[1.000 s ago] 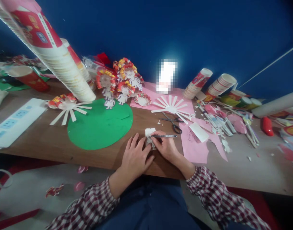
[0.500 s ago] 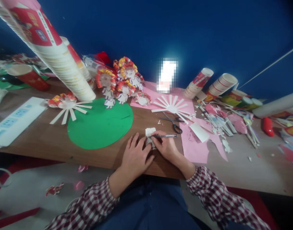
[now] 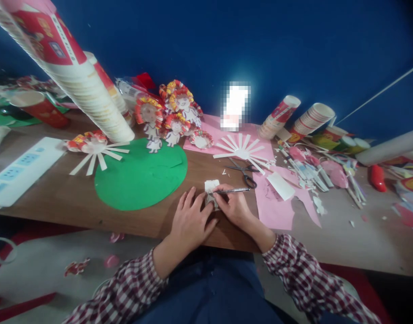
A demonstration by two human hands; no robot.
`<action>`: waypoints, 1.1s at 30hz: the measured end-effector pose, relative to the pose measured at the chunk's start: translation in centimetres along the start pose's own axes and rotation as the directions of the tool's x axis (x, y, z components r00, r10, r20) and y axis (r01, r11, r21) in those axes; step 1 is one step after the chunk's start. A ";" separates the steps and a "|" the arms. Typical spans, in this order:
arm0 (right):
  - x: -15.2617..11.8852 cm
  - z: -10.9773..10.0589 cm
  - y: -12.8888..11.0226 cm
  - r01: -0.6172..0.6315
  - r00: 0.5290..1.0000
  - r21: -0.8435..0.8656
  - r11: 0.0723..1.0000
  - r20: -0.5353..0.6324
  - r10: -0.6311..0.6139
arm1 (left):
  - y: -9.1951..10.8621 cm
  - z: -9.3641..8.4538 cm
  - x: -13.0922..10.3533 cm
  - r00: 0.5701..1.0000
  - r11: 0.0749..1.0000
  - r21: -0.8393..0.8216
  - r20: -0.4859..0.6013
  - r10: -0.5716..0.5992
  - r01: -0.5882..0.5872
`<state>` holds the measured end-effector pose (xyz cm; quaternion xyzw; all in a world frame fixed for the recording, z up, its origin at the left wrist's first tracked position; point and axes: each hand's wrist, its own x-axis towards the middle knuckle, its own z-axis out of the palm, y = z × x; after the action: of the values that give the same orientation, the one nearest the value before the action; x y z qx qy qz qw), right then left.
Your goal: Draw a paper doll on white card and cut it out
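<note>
My right hand (image 3: 236, 208) is closed around a pen (image 3: 238, 191), its tip over a small white paper piece (image 3: 211, 185) near the table's front edge. My left hand (image 3: 192, 218) lies open with fingers spread, its fingertips on the left side of that paper. The fingers hide part of the paper. Black scissors (image 3: 245, 173) lie just beyond my right hand. A green paper oval (image 3: 142, 180) is to the left of my left hand, and pink paper (image 3: 274, 211) is at the right.
Stacked paper cups (image 3: 88, 90) lean at the left, with a power strip (image 3: 20, 168) nearby. Paper figures (image 3: 181, 103) stand at the back. Cut white strips (image 3: 242, 153) fan out behind the scissors. More cups (image 3: 314, 119) and craft scraps (image 3: 314, 171) lie at the right.
</note>
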<state>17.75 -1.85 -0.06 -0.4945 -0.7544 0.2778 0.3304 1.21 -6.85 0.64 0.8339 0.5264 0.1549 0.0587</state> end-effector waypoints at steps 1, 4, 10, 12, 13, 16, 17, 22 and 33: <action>0.0 0.0 0.0 0.003 1.000 0.006 1.000 -0.013 -0.002 | 0.0 0.0 0.0 1.000 1.000 0.000 -0.004 -0.001 0.001; 0.0 0.1 0.1 0.010 0.999 0.019 1.000 -0.040 -0.010 | 0.0 0.1 0.0 1.000 1.000 0.004 0.002 -0.002 0.002; 0.0 0.3 0.3 -0.007 0.999 0.025 1.000 -0.040 0.008 | -0.1 0.1 -0.1 1.000 1.000 0.021 0.018 0.005 -0.006; 0.0 0.3 0.2 -0.007 0.999 0.016 1.000 -0.039 0.008 | -0.1 0.2 -0.1 1.000 1.000 0.021 0.014 0.007 -0.007; 0.0 0.3 0.2 -0.004 0.999 0.013 1.000 -0.037 0.005 | -0.1 0.2 -0.1 1.000 1.000 0.022 0.010 0.007 -0.008; 0.0 0.3 0.2 0.000 0.999 -0.001 1.000 -0.034 0.000 | -0.1 0.2 0.0 1.000 1.000 0.023 0.005 0.007 -0.007; 0.0 0.3 0.1 -0.001 0.999 -0.005 1.000 -0.034 0.001 | -0.1 0.2 -0.1 1.000 1.000 0.021 0.002 0.007 -0.007; 0.0 0.3 0.2 0.006 1.000 -0.026 1.000 -0.026 -0.006 | -0.1 0.3 -0.1 1.000 1.000 0.010 -0.020 0.010 -0.010; 0.0 0.3 0.0 -0.016 1.000 -0.031 0.999 -0.023 0.015 | -0.2 0.3 -0.1 1.000 1.000 0.009 0.000 0.006 -0.006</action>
<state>17.57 -1.87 -0.25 -0.5083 -0.7510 0.2632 0.3290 1.12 -6.84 0.29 0.8358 0.5244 0.1530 0.0543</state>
